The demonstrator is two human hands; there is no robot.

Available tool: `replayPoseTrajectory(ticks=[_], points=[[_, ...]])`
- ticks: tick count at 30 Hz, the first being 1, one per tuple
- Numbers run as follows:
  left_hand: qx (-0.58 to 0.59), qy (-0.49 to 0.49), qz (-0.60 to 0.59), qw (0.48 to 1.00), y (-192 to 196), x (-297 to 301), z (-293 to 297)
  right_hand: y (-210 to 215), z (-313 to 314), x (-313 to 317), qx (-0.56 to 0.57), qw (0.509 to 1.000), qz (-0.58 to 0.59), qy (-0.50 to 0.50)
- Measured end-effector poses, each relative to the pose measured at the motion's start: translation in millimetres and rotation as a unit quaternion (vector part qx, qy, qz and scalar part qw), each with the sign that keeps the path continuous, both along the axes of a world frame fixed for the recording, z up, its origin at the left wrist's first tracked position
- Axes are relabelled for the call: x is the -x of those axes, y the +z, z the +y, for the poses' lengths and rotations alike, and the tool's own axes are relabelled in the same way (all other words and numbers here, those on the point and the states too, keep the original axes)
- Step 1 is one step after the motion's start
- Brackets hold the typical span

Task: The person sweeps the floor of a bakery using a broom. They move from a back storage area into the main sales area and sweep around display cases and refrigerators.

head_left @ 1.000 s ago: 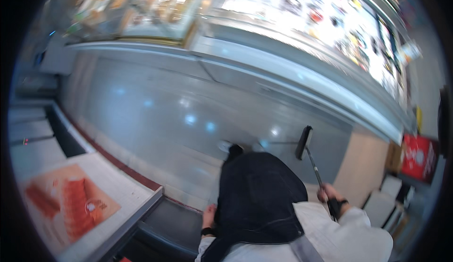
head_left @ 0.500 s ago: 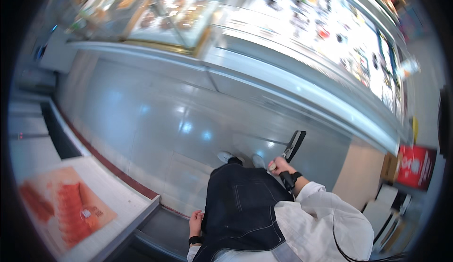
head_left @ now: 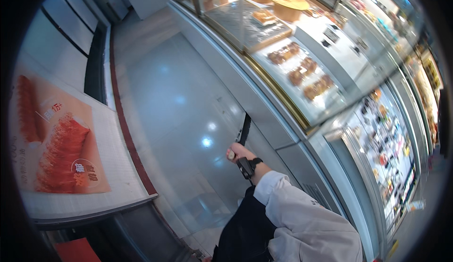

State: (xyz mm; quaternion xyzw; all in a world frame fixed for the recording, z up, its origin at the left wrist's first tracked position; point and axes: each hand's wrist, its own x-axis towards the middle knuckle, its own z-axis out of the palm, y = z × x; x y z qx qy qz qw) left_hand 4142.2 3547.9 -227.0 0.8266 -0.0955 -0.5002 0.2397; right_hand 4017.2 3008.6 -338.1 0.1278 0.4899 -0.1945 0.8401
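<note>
The right hand (head_left: 238, 152) is clenched round the handle of a dark, flat-bladed tool, most likely a squeegee (head_left: 244, 130), whose narrow head points up and away from the wrist. The head lies against or just in front of the lower front panel of the display case (head_left: 264, 106); whether it touches the panel cannot be told. A black wristwatch (head_left: 246, 166) sits on that wrist above a white sleeve (head_left: 302, 215). The left hand is out of view.

To work this well, the blade edge should probably lie flat along the panel with even pressure, the wrist kept straight so the head does not tip onto one corner. Strokes are best run in one direction and overlapped slightly, staying below the glass front where pastries (head_left: 302, 71) are laid out on shelves. The glossy floor (head_left: 179, 116) reflects the ceiling lights and looks slippery, so steady footing matters. On the left, a white bench (head_left: 108, 134) carries an orange food poster (head_left: 56, 144), well apart from the tool.
</note>
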Motion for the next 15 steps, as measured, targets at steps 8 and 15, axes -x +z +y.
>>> replayPoseTrajectory(ticks=[8,15], points=[[-0.033,0.176,0.026,0.983,16,96,-84,-3,-200,-90,0.152,0.968,-0.148,0.133],[0.005,0.316,0.049,0.947,6,198,-138,11,-190,-49,0.06,0.949,0.01,0.31]])
